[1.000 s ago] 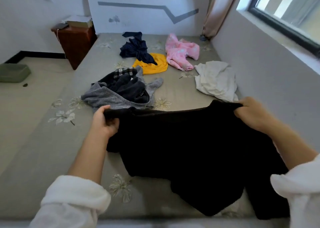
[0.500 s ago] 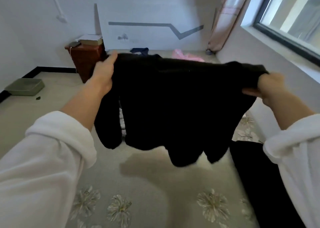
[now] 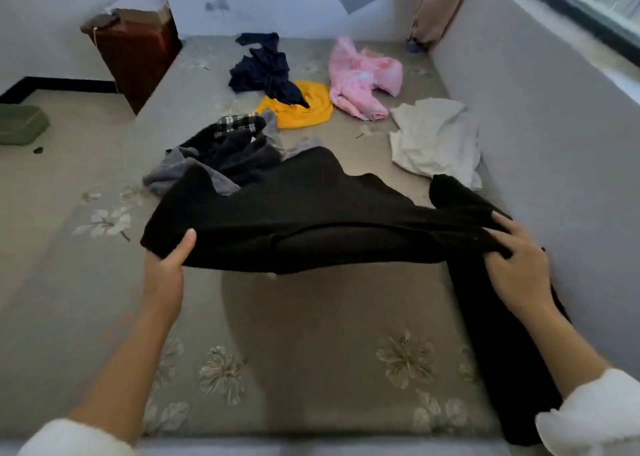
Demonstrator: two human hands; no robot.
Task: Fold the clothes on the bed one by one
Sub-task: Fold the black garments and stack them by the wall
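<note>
Black knit garment (image 3: pixel 311 220) hangs stretched by one edge, just above the grey floral bed (image 3: pixel 311 334). Left grip (image 3: pixel 166 268) pinches one corner, thumb on top; right grip (image 3: pixel 516 265) clutches the other. Spread wide, likely to lay flat for folding. Crumpled clothes (image 3: pixel 298 113) wait beyond.

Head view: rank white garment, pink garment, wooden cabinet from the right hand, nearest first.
1. White garment, right side of the bed, just beyond the right hand.
2. Pink garment, farther up, mid-right.
3. Wooden cabinet, beside the far left corner.
</note>
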